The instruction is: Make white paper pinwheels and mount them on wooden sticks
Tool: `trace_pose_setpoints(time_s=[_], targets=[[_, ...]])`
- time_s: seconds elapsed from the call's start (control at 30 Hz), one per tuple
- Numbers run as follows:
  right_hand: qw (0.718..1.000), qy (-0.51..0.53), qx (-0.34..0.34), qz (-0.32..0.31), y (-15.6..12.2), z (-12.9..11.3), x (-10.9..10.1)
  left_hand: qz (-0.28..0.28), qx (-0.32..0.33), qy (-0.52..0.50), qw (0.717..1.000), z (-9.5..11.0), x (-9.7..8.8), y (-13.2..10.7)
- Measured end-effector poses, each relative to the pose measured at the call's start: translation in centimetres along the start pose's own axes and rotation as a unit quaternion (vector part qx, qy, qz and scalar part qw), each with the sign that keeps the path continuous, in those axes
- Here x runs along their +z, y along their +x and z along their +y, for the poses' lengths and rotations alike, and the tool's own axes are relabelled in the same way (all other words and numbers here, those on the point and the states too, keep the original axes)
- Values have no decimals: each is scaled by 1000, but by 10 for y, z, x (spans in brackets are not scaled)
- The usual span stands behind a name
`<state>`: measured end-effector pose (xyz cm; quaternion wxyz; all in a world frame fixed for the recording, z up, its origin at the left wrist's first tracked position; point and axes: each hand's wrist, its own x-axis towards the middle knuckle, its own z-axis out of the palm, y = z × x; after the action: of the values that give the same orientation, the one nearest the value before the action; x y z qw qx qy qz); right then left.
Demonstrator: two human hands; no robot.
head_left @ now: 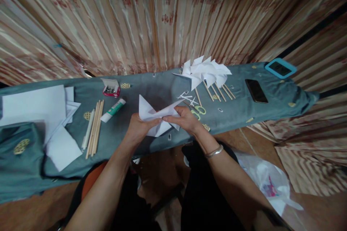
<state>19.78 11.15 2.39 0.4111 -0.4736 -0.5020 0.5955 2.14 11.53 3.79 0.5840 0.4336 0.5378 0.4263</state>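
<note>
A white paper pinwheel (pixel 150 112) is held between both hands over the cloth-covered table, its blades folded toward the centre. My left hand (pixel 141 127) grips its left side, thumb pressing near the middle. From the right, my right hand (pixel 184 119) pinches the same paper, thumb close to the other thumb; what lies under the fingers is hidden. Just beyond my right hand are green-handled scissors (pixel 200 111) and thin white paper strips (pixel 187 98). Several finished white pinwheels (pixel 207 70) on wooden sticks lie at the back.
On the left are white paper sheets (pixel 32 104), wooden sticks (pixel 95 130), a white pen (pixel 88 130), a glue stick (pixel 114 110) and an open red box of small metal pins (pixel 111 88). A phone (pixel 256 91) and a blue-framed device (pixel 280 68) lie right. A plastic bag (pixel 267 177) sits on the floor.
</note>
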Motion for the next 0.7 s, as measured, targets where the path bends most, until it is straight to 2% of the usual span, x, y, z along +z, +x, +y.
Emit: trace_pose_setpoints(time_s=[0.7], targets=[[1000, -21, -19, -5, -2, 0, 1, 19, -6, -6, 1000, -4, 0, 2]])
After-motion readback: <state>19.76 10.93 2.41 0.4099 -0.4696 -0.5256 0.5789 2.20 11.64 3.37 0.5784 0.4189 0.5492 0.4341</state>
